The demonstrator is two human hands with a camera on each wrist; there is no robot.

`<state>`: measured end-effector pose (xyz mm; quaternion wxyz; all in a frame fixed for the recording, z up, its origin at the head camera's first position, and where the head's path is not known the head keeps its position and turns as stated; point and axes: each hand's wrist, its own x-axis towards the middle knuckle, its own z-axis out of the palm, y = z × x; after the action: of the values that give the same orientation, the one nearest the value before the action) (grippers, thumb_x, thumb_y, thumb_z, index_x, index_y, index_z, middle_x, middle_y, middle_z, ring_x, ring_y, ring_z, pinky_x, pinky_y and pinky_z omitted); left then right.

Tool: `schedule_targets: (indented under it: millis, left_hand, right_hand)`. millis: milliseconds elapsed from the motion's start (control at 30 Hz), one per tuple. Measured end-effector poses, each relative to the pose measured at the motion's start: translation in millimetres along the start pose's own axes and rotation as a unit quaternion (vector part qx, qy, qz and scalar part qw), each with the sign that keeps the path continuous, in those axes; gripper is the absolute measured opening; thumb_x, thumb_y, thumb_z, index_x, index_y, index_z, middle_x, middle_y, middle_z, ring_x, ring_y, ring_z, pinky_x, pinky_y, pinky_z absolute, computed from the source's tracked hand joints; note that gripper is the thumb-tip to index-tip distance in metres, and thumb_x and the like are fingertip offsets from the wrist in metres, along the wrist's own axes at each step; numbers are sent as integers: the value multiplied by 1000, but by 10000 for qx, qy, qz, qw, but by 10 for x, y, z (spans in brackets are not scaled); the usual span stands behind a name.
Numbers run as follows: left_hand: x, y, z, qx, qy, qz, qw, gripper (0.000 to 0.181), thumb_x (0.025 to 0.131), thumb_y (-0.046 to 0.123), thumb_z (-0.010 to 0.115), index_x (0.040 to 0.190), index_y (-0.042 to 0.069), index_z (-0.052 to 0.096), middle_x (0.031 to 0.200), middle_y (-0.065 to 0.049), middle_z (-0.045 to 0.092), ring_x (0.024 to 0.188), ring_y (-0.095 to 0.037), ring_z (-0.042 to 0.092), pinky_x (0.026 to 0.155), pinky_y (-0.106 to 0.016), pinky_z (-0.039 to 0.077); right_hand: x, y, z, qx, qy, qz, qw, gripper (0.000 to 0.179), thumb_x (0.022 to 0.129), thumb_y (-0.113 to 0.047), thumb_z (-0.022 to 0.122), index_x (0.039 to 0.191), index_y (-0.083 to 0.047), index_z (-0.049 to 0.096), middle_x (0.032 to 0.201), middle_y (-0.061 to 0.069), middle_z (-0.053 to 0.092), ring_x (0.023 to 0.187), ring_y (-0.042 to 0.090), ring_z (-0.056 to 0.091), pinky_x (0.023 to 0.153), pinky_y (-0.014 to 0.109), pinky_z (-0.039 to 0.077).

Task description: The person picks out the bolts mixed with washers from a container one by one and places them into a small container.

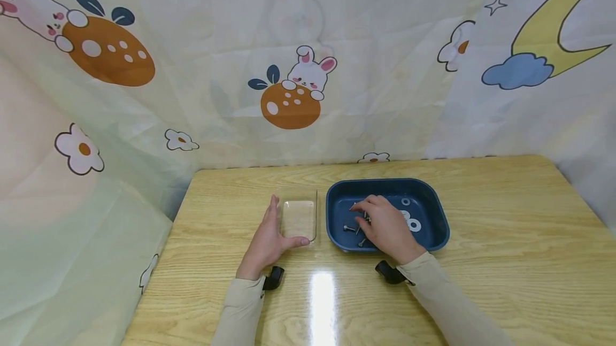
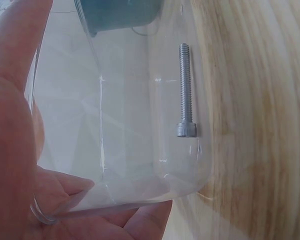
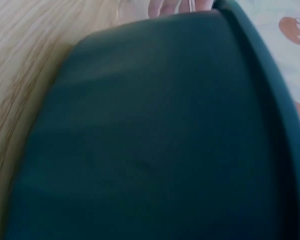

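My left hand (image 1: 266, 241) holds a clear rectangular container (image 1: 298, 216) at its near left corner, fingers along the left side and thumb along the near edge. In the left wrist view, a silver socket-head bolt (image 2: 185, 92) lies at the bottom of that container. My right hand (image 1: 389, 227) reaches into a dark blue bin (image 1: 435, 204), thumb and fingertips apart over several loose bolts (image 1: 349, 228). White washers (image 1: 414, 224) lie in the bin beside the hand, partly covered by it. Only the bin's outer wall (image 3: 155, 125) fills most of the right wrist view.
Both containers stand side by side on a wooden table (image 1: 505, 228). A printed cloth (image 1: 385, 84) hangs behind the table and along its left side. Black wrist mounts (image 1: 273, 278) sit at both cuffs.
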<state>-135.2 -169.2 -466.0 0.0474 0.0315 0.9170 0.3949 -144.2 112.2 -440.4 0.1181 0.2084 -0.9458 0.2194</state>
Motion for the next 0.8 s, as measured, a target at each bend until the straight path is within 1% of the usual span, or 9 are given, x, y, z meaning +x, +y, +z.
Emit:
schedule_targets:
  millis: [167, 333, 567, 700, 800]
  left_hand:
    - [1, 0, -2, 39, 7, 27, 10000, 134, 56, 58, 80, 148, 23, -10, 154, -2, 13, 138, -26, 18, 107, -46, 25]
    - [3, -3, -4, 6, 23, 21, 10000, 133, 57, 54, 82, 149, 21, -8, 154, -3, 13, 137, -27, 19, 107, -47, 25]
    - [6, -11, -2, -30, 49, 42, 10000, 133, 57, 54, 82, 150, 16, -5, 154, -4, 14, 137, -28, 20, 106, -48, 26]
    - [0, -3, -7, -21, 29, 39, 10000, 133, 57, 54, 82, 149, 19, -7, 154, -4, 13, 137, -28, 20, 107, -48, 25]
    - [-3, 7, -8, -12, 30, 33, 10000, 133, 57, 54, 83, 149, 19, -7, 154, -4, 14, 137, -27, 20, 107, -47, 26]
  right_hand:
    - [-12, 68, 1, -88, -117, 28, 9999, 21, 79, -17, 74, 99, -14, 71, 92, -1, 61, 85, 15, 56, 69, 33, 53]
    - [-22, 121, -8, -59, -383, 69, 9992, 23, 78, -16, 75, 101, -12, 70, 92, 1, 61, 85, 16, 56, 69, 34, 52]
    - [-12, 163, -16, -63, -757, 174, 9970, 25, 79, -16, 74, 103, -11, 70, 95, 3, 63, 89, 19, 57, 74, 37, 52]
    - [0, 181, -9, -118, -907, 234, 9955, 24, 79, -15, 73, 103, -12, 70, 95, 3, 63, 90, 20, 58, 77, 38, 51]
    - [5, 194, 4, -139, -970, 278, 9948, 22, 79, -15, 73, 101, -12, 70, 95, 3, 63, 90, 20, 58, 76, 39, 51]
